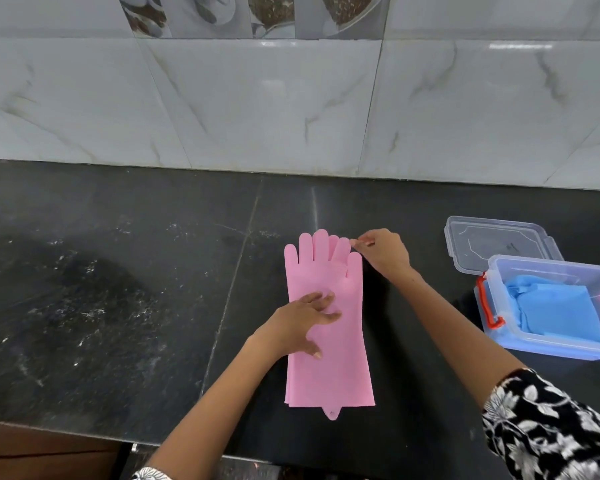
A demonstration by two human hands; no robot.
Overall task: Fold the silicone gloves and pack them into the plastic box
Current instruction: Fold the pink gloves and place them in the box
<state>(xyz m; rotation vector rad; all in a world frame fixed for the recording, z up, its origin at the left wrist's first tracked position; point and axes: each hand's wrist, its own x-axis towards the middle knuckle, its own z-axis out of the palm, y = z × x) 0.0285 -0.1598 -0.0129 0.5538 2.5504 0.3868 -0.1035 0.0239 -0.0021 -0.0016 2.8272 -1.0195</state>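
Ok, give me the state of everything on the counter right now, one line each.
Pink gloves: stacked flat, unfolded.
Left hand: open, pressing the gloves.
Right hand: pinching at the glove fingertips.
Plastic box: open, blue gloves inside.
Lid: off, lying behind the box.

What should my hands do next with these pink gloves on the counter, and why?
Probably fold the fingertip end back toward the cuffs. The pink gloves lie flat and stacked, unfolded; your left hand pins the middle, your right hand is at the fingertips, and the plastic box sits open.
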